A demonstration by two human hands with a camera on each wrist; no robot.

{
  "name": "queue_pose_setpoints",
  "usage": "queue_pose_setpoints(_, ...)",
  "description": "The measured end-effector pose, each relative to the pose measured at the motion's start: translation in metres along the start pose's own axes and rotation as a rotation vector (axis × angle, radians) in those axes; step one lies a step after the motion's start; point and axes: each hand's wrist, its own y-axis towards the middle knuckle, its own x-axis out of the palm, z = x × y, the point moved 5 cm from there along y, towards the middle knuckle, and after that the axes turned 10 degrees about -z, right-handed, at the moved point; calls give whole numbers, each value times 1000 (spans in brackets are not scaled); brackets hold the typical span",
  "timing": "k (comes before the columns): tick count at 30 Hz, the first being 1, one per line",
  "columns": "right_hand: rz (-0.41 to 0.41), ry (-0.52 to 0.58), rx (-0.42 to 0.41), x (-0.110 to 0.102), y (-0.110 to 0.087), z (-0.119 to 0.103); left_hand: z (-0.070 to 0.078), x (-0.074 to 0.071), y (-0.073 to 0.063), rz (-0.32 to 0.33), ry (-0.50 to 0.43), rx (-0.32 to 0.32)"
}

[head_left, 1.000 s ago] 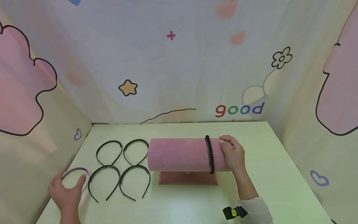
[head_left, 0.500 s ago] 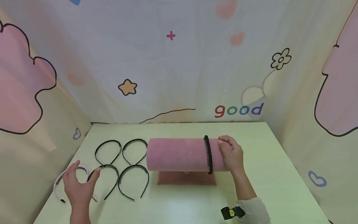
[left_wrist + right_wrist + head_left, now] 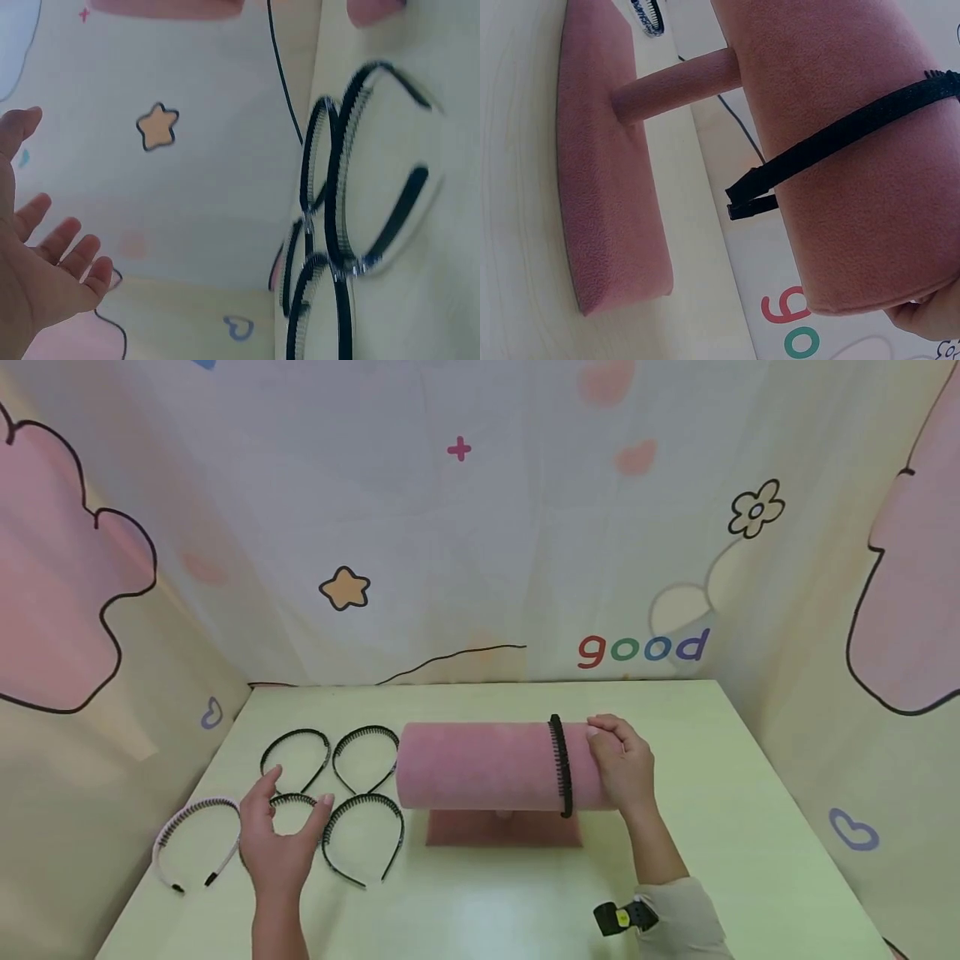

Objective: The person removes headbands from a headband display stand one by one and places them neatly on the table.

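My left hand [image 3: 281, 852] is held over a black toothed headband [image 3: 296, 797] in the front row, its fingers and thumb spread and nothing between them. Part of that headband is hidden behind the hand. In the left wrist view the palm [image 3: 45, 277] faces the headbands [image 3: 337, 165], apart from them. A pink plush roll [image 3: 480, 766] stands on a flat pink base [image 3: 502, 829], joined by a short post [image 3: 679, 86]. Around the roll's right part sits another black headband [image 3: 561, 768], its two ends jutting out underneath. My right hand [image 3: 626, 768] grips the roll's right end.
A pale pink headband [image 3: 210, 800] lies at the left table edge. More black headbands lie beside the roll: one in front [image 3: 363, 797], two behind, at back left [image 3: 296, 732] and back right [image 3: 367, 729]. Printed cloth walls [image 3: 480, 527] enclose the table [image 3: 750, 827].
My left hand has let go of the pale pink headband, left it lying at the far left, and moved right over the black one. My right hand stays on the roll.
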Motion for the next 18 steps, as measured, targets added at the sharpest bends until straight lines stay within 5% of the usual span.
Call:
queue_pose_setpoints(8, 17, -7, 0, -1, 1, 1, 44, 30, -7, -103, -60, 198)
queue_pose_setpoints(13, 10, -16, 2, 0, 1, 0, 82, 45, -11, -176, -108, 243)
queue_pose_setpoints(18, 13, -22, 11, 0, 1, 0, 90, 64, -12, -244, -154, 272)
